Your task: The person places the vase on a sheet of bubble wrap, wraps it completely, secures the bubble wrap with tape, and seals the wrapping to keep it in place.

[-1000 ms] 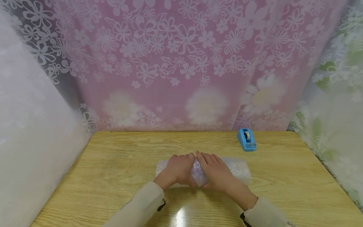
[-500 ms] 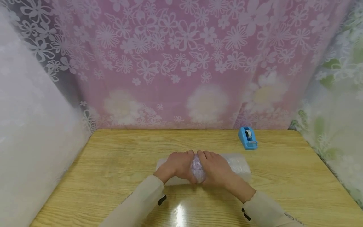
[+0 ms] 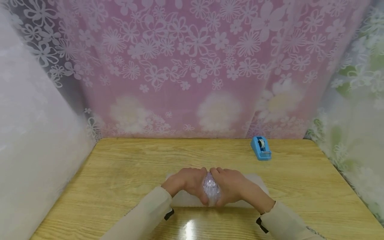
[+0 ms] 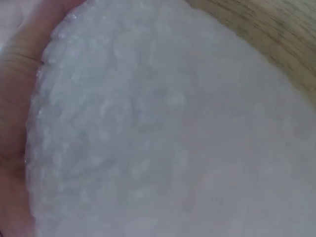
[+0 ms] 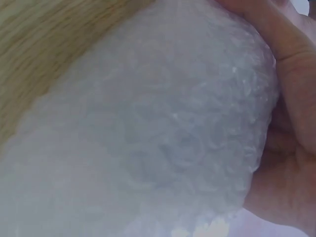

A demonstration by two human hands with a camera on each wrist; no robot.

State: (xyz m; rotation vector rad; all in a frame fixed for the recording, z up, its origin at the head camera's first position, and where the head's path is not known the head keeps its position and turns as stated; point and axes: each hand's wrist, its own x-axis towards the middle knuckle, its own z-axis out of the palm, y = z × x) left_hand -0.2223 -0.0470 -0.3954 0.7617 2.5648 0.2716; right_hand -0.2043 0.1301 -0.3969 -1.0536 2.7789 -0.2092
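Observation:
A bundle rolled in clear bubble wrap (image 3: pixel 211 190) lies crosswise on the wooden table, with a purplish tint showing through its middle. My left hand (image 3: pixel 192 182) grips it left of the middle, fingers over the far side and thumb on the near side. Just to the right, my right hand (image 3: pixel 231 185) grips it the same way, a narrow gap between the two. Up close in the left wrist view, the wrap (image 4: pixel 148 118) hides most of that hand. Along the wrap (image 5: pixel 187 123) in the right wrist view, my thumb and palm press its edge. What is wrapped inside cannot be made out.
A blue tape dispenser (image 3: pixel 261 148) with a roll of tape stands near the back right edge of the wooden table (image 3: pixel 135 156). Pink flowered cloth (image 3: pixel 180 83) hangs behind the table, and pale sheets (image 3: pixel 36 116) hang at both sides.
Both hands and the bubble-wrapped bundle have moved nearer to me, after staying almost in place between the two earlier frames. Fingers now curl further over it. The tape dispenser has not moved.

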